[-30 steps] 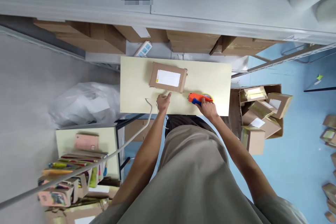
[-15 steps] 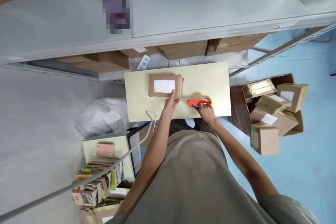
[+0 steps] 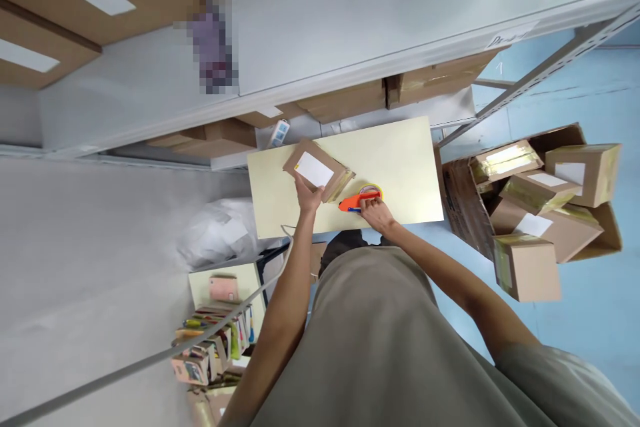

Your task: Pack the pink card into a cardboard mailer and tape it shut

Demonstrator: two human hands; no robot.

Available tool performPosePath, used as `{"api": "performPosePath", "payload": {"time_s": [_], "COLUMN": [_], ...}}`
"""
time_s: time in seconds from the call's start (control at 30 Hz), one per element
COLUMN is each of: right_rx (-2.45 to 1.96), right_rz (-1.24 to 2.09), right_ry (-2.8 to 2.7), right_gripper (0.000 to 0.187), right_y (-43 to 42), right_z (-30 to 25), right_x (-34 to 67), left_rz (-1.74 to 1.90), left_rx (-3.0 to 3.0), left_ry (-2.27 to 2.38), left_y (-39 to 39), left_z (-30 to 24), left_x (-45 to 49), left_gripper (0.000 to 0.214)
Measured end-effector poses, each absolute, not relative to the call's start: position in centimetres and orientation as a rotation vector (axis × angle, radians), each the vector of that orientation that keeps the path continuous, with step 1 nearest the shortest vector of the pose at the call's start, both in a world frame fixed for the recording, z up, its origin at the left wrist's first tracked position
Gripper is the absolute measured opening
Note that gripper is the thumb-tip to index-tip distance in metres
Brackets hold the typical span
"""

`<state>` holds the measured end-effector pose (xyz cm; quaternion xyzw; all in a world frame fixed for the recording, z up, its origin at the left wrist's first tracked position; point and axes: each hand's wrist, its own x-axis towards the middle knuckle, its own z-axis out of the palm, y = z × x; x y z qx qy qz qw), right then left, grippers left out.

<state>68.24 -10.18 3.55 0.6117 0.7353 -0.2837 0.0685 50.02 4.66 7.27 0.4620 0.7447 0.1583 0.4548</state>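
A small brown cardboard box [image 3: 295,159] with a white label [image 3: 313,169] lies turned at an angle on the pale yellow table [image 3: 400,153]. My left hand [image 3: 308,197] grips the near edge of the box, thumb on top by the label. Clear tape covers the box's right end. My right hand [image 3: 376,213] is closed around an orange tape dispenser [image 3: 351,201] with a roll of tape on it, right of the box and just above the tabletop or resting on it; I cannot tell which.
Right of the table, a large open carton [image 3: 463,207] holds several taped boxes. A grey shelf [image 3: 350,27] with cartons runs along the far side. At left are a white plastic bag [image 3: 215,233] and a side table with stacked booklets [image 3: 215,340]. A grey cable [image 3: 165,353] crosses the lower left.
The box has turned clockwise under my left hand, which has shifted left along it. My right hand and the tape dispenser have moved left, nearer the box. The camera view has tilted.
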Motion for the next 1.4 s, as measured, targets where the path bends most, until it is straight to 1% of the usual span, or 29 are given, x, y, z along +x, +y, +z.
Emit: {"api": "performPosePath", "payload": {"time_s": [0.07,0.17,0.27,0.37,0.47,0.53,0.67,0.83,0.97,1.1,1.2,1.3,1.4], "right_rx": [1.850,1.891,1.915,1.903,1.886,1.873,1.874,1.967,1.974,1.994,1.903,1.810,1.733], "right_rz": [-0.841,-0.838,-0.834,-0.793,-0.816,-0.854,-0.866,-0.771,-0.671,-0.666,-0.699,-0.707,-0.725], "right_ry": [2.222,2.220,2.220,2.230,2.230,2.230,2.231,2.057,2.111,2.173,2.251,2.315,2.371], "right_gripper": [0.038,0.040,0.041,0.042,0.040,0.039,0.042,0.045,0.046,0.048,0.047,0.047,0.048], "right_y": [-9.8,-9.5,-9.4,-9.5,-10.0,-10.6,-12.4,-14.8,-13.1,-8.6,-6.2,-5.7,-6.0], "right_z": [3.4,3.4,3.5,3.3,3.0,2.8,2.2,1.1,1.1,1.3,1.2,0.9,1.1], "right_x": [67.9,67.8,68.0,68.0,67.5,67.0,67.9,74.8,78.2,76.3,73.7,71.4,68.8], "left_rz": [0.318,0.179,0.018,-0.123,-0.184,-0.210,-0.229,-0.181,-0.188,-0.243,-0.286,-0.277,-0.213], "left_rx": [1.286,1.235,1.192,1.280,1.427,1.507,1.579,1.658,1.766,1.921,1.974,1.944,1.872], "left_ry": [1.968,2.170,2.317,2.384,2.401,2.392,2.327,2.268,2.160,1.914,1.773,1.732,1.793], "left_y": [5.6,6.8,7.4,7.3,6.5,5.9,5.2,4.9,4.3,3.4,3.0,3.1,3.3], "left_z": [7.5,7.0,6.0,5.2,4.8,4.8,4.8,4.4,4.1,4.5,5.1,5.8,6.4], "left_x": [51.6,55.6,59.1,60.2,59.5,58.7,57.9,57.3,56.6,55.1,53.6,52.5,52.5], "left_gripper": [0.111,0.109,0.119,0.117,0.112,0.111,0.110,0.113,0.116,0.121,0.122,0.113,0.106]}}
